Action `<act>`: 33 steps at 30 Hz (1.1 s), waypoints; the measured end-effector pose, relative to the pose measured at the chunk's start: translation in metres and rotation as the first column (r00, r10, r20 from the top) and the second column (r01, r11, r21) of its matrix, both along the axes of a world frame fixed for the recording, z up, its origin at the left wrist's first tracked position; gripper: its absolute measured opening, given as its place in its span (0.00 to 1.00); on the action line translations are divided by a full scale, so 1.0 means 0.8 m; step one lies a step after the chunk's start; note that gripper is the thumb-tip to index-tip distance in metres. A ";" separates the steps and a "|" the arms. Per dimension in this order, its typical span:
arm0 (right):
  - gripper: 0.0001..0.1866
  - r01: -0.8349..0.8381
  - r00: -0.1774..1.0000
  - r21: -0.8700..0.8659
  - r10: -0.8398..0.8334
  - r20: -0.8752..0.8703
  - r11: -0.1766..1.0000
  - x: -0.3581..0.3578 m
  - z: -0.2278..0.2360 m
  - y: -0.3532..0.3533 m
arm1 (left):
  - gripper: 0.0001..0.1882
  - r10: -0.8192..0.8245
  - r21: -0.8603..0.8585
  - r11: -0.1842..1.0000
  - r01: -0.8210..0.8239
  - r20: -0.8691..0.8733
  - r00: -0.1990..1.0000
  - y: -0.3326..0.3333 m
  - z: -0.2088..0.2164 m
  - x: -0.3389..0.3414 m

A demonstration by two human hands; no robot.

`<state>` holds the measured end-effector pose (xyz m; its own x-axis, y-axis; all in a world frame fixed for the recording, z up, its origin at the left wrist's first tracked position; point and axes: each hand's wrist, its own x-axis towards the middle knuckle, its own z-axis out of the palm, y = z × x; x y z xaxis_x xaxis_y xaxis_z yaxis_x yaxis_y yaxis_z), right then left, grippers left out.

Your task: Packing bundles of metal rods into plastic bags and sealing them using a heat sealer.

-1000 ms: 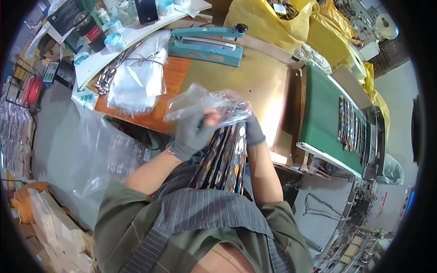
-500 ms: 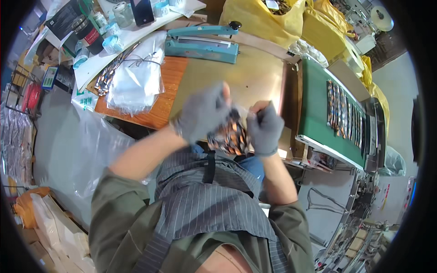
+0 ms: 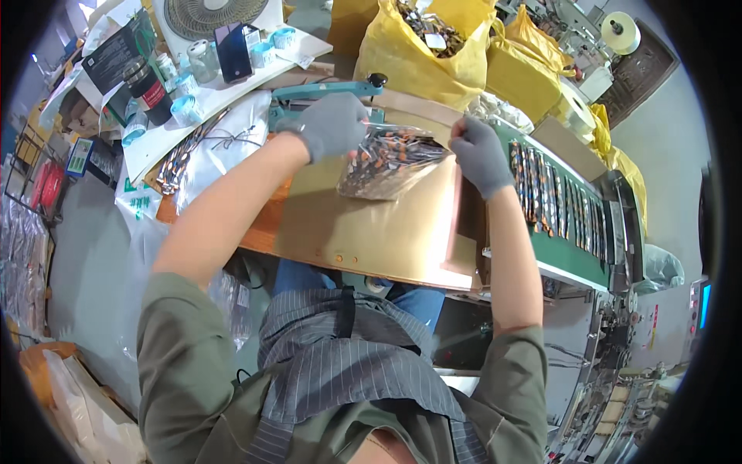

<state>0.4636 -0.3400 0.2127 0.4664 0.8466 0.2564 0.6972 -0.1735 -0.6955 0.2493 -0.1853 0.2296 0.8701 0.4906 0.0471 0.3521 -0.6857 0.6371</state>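
Observation:
A clear plastic bag (image 3: 386,164), filled with small black and orange packets, is held tilted over the gold-coloured tabletop (image 3: 348,232). My left hand (image 3: 334,125), in a grey glove with bare fingertips, is closed on its upper left edge. At its right corner, the gloved fingers of my right hand (image 3: 478,155) pinch the plastic. Just behind my left hand stands a teal bag sealer (image 3: 328,90) with a black knob, partly covered by that hand.
To the right, rows of dark packet strips (image 3: 553,189) lie on a green conveyor belt (image 3: 506,139). A yellow sack (image 3: 379,58) with loose packets stands at the back. Flat clear bags (image 3: 232,143) lie left, beside a white shelf (image 3: 232,85) with jars, tape rolls and a phone.
Both hands have moved forward, away from my lap, carrying the filled bag over the tabletop. They are farther apart, with the bag stretched between them. The view has shifted slightly.

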 end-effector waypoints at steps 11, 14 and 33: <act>0.15 -0.262 0.954 0.285 0.205 0.217 0.922 -0.058 0.052 -0.027 | 0.09 0.041 -0.433 0.900 0.056 0.212 0.976 -0.048 0.043 -0.029; 0.15 -0.365 0.744 -0.008 0.297 0.599 0.931 -0.075 0.005 -0.014 | 0.11 0.008 -0.512 0.844 0.157 0.306 0.952 -0.057 0.052 -0.035; 0.17 0.007 0.942 0.131 -0.050 0.332 0.991 -0.018 -0.037 0.311 | 0.18 0.673 -0.951 0.234 -0.202 0.008 0.739 0.149 -0.217 0.004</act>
